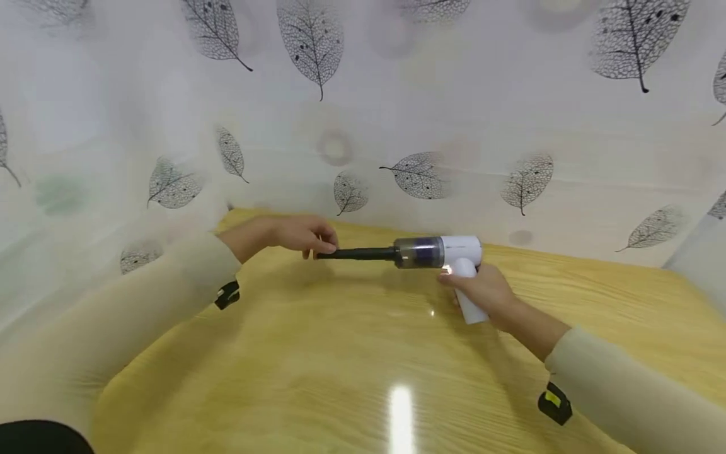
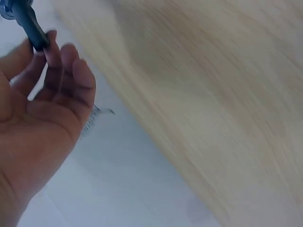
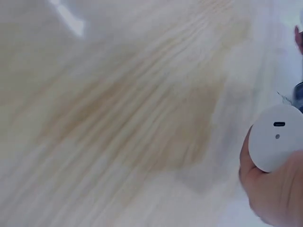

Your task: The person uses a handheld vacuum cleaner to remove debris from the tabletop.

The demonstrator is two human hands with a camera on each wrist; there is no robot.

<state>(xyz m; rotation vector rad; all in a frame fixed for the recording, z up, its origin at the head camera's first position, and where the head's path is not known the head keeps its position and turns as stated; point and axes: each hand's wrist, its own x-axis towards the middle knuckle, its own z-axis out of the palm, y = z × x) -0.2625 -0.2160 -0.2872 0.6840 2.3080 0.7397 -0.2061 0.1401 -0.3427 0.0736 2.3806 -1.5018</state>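
Note:
A white handheld vacuum cleaner (image 1: 462,250) with a clear smoky dust cup (image 1: 420,252) is held sideways above the table. My right hand (image 1: 484,291) grips its white handle; in the right wrist view the round handle end (image 3: 276,137) shows a small charging slot. A long black nozzle (image 1: 363,253) points left from the dust cup. My left hand (image 1: 300,234) pinches the nozzle's tip between thumb and fingers. The left wrist view shows the dark tip (image 2: 37,35) between the thumb and forefinger, with the other fingers of the left hand (image 2: 47,109) loosely bent.
Beneath both hands lies a glossy yellow wood-grain table (image 1: 340,353). A white curtain (image 1: 363,126) printed with dark leaves hangs along the table's far edge. A black rounded thing (image 1: 42,438) shows at the lower left corner.

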